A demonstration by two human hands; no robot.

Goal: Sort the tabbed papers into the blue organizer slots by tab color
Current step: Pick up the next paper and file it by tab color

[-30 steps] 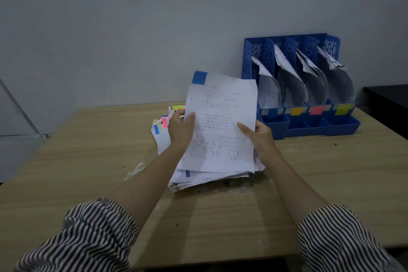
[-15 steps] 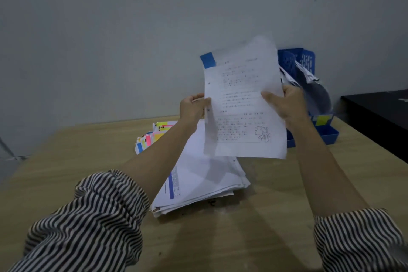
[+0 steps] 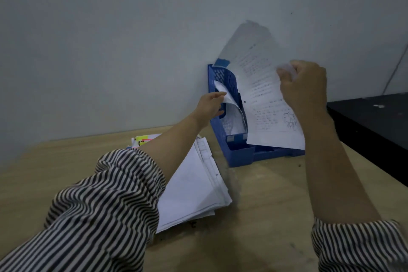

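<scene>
White printed sheet with a blue tab (image 3: 262,95) is held upright over the blue plastic slotted organizer (image 3: 240,152), lower edge at the slot fronts. Right hand (image 3: 303,88) clenches its right edge. Left hand (image 3: 209,106) pinches the curled white paper (image 3: 229,104) in the leftmost slot. Organizer backs against the grey wall (image 3: 110,51). Loose white paper stack (image 3: 194,190) lies on the wooden counter (image 3: 265,216), near its left front; bare counter in front.
</scene>
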